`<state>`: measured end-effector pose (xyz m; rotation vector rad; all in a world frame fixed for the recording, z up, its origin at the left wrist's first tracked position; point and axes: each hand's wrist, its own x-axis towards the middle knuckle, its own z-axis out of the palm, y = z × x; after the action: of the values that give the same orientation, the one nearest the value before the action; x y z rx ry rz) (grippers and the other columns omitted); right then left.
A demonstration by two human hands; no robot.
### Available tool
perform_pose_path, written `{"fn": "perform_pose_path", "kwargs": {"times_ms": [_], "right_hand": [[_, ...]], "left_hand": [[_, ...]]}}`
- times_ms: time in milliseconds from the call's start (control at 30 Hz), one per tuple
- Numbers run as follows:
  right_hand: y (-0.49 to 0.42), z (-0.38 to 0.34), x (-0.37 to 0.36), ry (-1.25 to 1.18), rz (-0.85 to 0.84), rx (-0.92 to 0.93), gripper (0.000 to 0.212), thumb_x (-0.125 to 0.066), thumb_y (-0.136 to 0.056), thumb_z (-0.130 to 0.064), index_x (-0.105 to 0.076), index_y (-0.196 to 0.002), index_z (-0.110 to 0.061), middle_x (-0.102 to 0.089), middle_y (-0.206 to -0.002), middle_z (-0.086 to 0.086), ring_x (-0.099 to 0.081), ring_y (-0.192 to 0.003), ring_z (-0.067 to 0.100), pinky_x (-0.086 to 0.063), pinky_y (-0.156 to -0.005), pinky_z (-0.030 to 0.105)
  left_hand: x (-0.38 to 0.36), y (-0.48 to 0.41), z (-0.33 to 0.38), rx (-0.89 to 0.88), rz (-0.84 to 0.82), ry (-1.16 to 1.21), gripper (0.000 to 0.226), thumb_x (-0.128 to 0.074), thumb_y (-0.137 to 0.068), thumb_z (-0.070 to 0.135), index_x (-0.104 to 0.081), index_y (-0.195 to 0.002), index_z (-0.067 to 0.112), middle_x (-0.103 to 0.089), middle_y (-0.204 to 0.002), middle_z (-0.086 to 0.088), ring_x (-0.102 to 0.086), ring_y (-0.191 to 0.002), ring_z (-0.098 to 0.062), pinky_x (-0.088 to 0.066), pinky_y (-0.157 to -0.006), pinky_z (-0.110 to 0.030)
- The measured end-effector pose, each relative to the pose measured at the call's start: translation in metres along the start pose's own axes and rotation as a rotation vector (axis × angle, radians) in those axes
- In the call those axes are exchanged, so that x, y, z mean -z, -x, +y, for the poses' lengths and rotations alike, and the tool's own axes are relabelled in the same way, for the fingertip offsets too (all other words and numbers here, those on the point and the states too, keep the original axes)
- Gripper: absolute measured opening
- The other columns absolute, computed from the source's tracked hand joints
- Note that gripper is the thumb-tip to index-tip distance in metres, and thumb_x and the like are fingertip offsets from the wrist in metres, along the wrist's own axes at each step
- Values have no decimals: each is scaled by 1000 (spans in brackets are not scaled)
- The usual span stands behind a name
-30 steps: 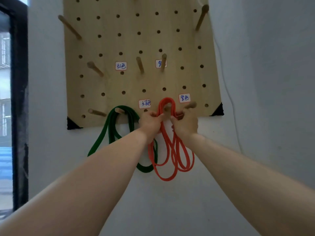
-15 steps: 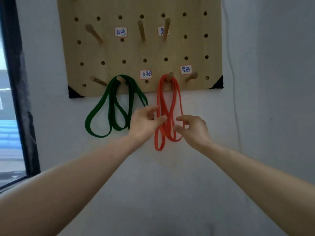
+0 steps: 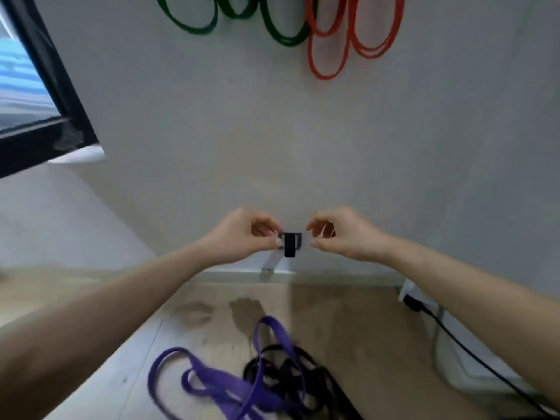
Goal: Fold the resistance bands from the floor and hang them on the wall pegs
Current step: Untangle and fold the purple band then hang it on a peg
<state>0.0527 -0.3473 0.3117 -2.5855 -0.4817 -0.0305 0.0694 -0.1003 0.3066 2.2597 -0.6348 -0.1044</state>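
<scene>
The green band [image 3: 281,37] and the orange band [image 3: 328,72] hang against the wall at the top edge; their pegs are out of view. On the wooden floor below lie a purple band [image 3: 212,386] and a black band [image 3: 291,371], loosely tangled together. My left hand [image 3: 242,234] and my right hand [image 3: 345,234] hover side by side in mid-air, well above the floor bands, fingers loosely curled and holding nothing. A small black fitting [image 3: 290,244] low on the wall shows between the two hands.
A dark window frame [image 3: 51,95] stands at the left. A black cable [image 3: 472,356] runs from a white power strip [image 3: 415,294] along the floor at the right. The baseboard [image 3: 333,278] meets the wood floor just beyond the bands.
Both hands let go of the orange band, now hanging on its peg, and dropped lower. The view tilted down from the pegboard to the floor bands.
</scene>
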Motion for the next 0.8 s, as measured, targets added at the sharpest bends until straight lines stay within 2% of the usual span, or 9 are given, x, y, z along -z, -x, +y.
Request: {"fn": "perform_pose_path", "kwargs": {"times_ms": [100,200,333,433,500,600,667,733,800], "right_hand": [[7,18,-56,73,-209,-49,27,-74,-86,-19,-72,-112,-12,-72,-95,2,-62,-79,12,-48,-76,22],[14,40,-113,95,-357,-108,31,-75,-86,-28,-71,-113,-14,-73,-99,2,-66,-88,16,-52,-83,29],[31,68,-186,66,-473,-203,32,-75,-85,-35,-72,-112,-18,-73,-102,2,-68,-96,19,-53,-88,33],[50,87,-236,50,-547,-270,32,-76,-85,-32,-71,-113,-17,-73,-102,3,-67,-96,21,-48,-83,27],[64,98,-265,33,-604,-284,33,-76,-84,-27,-70,-115,-15,-70,-98,5,-65,-94,23,-46,-81,27],[87,109,-302,48,-752,-243,51,-72,-86,-26,-59,-135,-22,-64,-120,6,-60,-113,26,-49,-98,36],[103,113,-318,205,-874,-164,58,-68,-89,-31,-50,-144,-29,-55,-132,8,-52,-124,29,-46,-102,41],[115,112,-328,378,-934,-66,52,-65,-89,-31,-51,-140,-26,-54,-131,9,-48,-124,32,-45,-97,42],[120,110,-333,418,-877,-1,38,-61,-91,-24,-59,-128,-18,-61,-124,11,-53,-120,33,-48,-92,42]], "left_hand": [[-46,29,-52,99,-119,-10,21,-80,-84,16,-76,-105,15,-77,-87,2,-72,-81,-6,-55,-79,-20],[-96,56,-101,204,-223,-20,21,-79,-84,21,-75,-104,22,-77,-86,8,-72,-81,-5,-57,-81,-25],[-159,94,-146,316,-330,-92,20,-74,-86,24,-74,-106,25,-75,-91,11,-69,-81,-2,-49,-74,-11],[-199,118,-172,415,-366,-158,25,-73,-87,33,-69,-111,26,-71,-99,11,-67,-91,-8,-55,-85,-27],[-220,131,-181,505,-322,-194,24,-72,-87,35,-61,-108,29,-66,-101,9,-65,-92,-12,-57,-83,-34],[-244,146,-191,623,-266,-232,28,-71,-90,32,-48,-106,28,-58,-106,5,-58,-88,-15,-47,-71,-29],[-254,155,-198,681,-310,-220,28,-68,-93,30,-47,-109,26,-57,-103,6,-55,-85,-12,-43,-69,-25],[-260,163,-204,687,-388,-222,16,-63,-98,29,-50,-107,26,-60,-99,7,-55,-79,-7,-43,-65,-19],[-261,166,-208,689,-419,-199,6,-57,-101,24,-51,-100,26,-60,-95,6,-55,-75,-5,-40,-62,-17]]}}
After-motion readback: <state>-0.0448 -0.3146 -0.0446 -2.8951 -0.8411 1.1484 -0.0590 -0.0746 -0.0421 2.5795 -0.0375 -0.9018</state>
